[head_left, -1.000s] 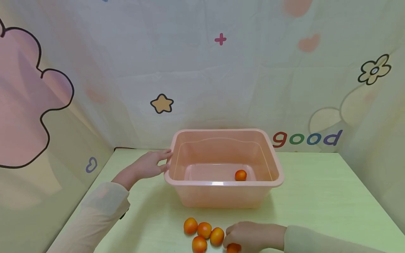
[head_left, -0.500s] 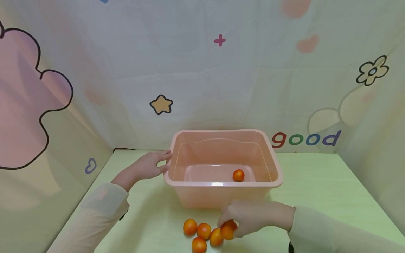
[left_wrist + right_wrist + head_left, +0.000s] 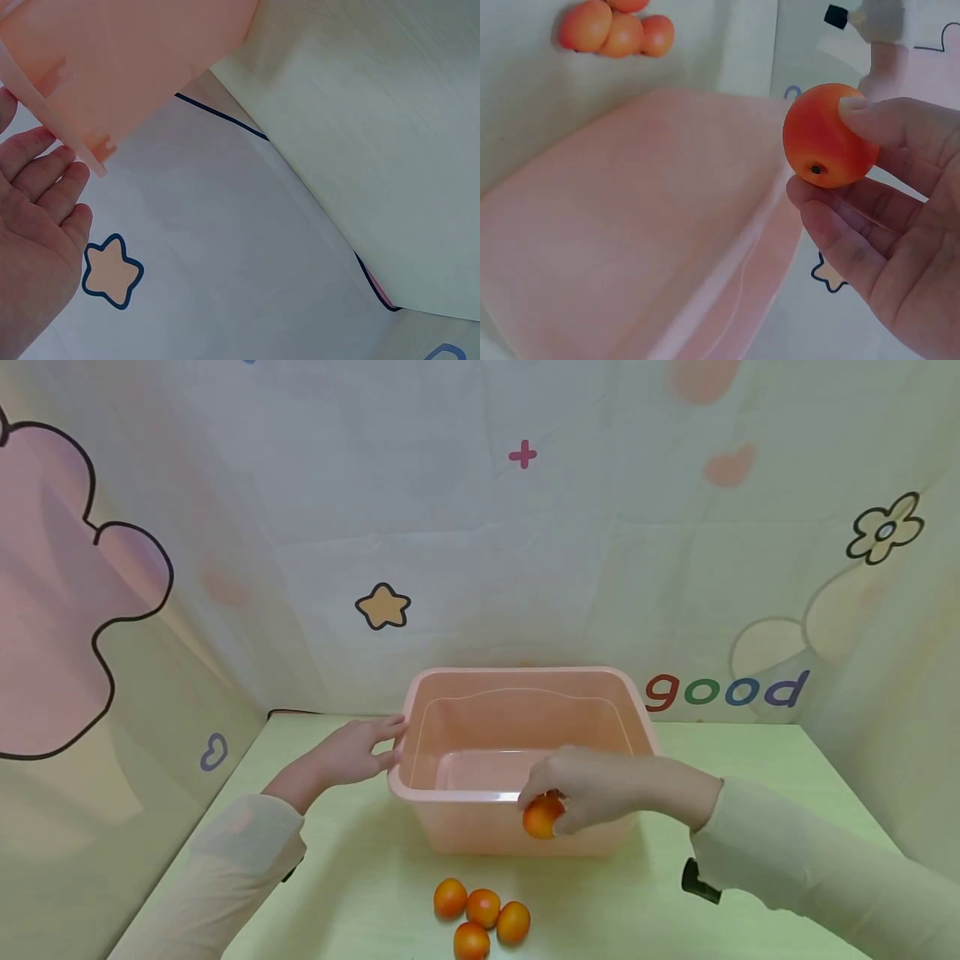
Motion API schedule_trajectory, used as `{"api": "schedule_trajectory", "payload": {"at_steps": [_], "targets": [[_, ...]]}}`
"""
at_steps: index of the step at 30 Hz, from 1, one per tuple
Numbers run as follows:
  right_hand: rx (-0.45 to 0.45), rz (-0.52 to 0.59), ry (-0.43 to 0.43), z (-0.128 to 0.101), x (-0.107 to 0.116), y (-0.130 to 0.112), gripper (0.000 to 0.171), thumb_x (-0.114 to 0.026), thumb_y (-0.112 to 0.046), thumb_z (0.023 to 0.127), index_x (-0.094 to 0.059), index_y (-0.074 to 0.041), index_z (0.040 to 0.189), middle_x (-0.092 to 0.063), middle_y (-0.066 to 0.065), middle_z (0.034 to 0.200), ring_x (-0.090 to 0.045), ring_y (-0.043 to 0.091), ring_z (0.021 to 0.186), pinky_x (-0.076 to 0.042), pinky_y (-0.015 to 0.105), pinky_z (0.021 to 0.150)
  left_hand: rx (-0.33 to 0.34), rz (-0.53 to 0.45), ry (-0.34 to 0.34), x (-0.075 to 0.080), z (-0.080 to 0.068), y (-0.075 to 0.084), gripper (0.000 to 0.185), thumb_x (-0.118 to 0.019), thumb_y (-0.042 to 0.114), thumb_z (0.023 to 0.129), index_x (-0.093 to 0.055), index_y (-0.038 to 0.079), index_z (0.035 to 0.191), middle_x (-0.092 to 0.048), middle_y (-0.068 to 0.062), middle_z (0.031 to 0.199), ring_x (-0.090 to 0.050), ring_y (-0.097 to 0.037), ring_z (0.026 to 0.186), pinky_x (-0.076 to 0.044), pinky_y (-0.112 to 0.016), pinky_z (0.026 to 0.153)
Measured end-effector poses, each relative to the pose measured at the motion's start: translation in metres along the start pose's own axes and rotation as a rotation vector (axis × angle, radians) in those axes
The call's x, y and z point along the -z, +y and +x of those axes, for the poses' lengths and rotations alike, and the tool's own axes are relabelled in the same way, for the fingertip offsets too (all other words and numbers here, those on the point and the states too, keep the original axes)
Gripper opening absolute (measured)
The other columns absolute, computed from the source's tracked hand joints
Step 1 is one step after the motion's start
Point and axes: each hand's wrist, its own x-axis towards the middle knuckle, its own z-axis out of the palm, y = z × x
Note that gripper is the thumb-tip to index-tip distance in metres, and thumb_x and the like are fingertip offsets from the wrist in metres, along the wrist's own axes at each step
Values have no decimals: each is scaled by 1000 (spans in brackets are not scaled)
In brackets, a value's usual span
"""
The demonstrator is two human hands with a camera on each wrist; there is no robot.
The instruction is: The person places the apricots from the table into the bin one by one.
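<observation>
My right hand [image 3: 588, 785] pinches a round orange-red fruit [image 3: 543, 816] between thumb and fingers. A small dark stem spot marks the held fruit [image 3: 831, 135] in the right wrist view. The fruit overlaps the front wall of the pink plastic basin [image 3: 465, 822], just below its rim. My left hand [image 3: 358, 750] rests against the basin's left rim. In the left wrist view its fingers [image 3: 45, 176] lie along the rim's outer edge. Several similar fruits [image 3: 483, 908] sit bunched on the table in front of the basin. Right hand and forearm cover part of the basin's inside.
The pale green table [image 3: 757, 810] extends to both sides of the basin. Close behind it hangs a printed cloth backdrop [image 3: 480, 593], with more cloth [image 3: 918, 693] at the sides. A dark object [image 3: 701, 881] shows at my right sleeve.
My right hand has lifted one fruit from the right end of the group and carried it up to the basin's front rim. The fruit inside the basin is now hidden. My left hand stays put.
</observation>
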Motion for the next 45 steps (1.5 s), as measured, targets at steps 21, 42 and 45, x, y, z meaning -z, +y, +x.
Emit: {"api": "schedule_trajectory", "payload": {"at_steps": [21, 42, 45], "targets": [[-197, 20, -19, 40, 49, 49, 23, -58, -3, 75, -66, -19, 90, -60, -6, 79, -54, 17, 81, -47, 24, 70, 14, -20, 2, 2, -2, -1, 53, -51, 30, 88, -37, 10, 135, -32, -11, 142, -32, -33, 128, -31, -54, 99], [-446, 296, 67, 62, 45, 115, 34, -59, -2, 77, -61, -10, 109, -57, 8, 102, -46, 26, 97, -43, 36, 84, 2, -19, 0, 2, -1, 0, 53, -49, 30, 89, -36, 10, 135, -32, -10, 142, -33, -32, 128, -30, -52, 101], [-470, 316, 80, 64, 42, 125, 36, -58, -2, 77, -59, -7, 112, -56, 9, 104, -46, 26, 96, -42, 36, 84, 3, -18, -1, 2, -2, 0, 53, -50, 30, 89, -36, 10, 135, -32, -10, 142, -32, -33, 128, -30, -52, 101]]}}
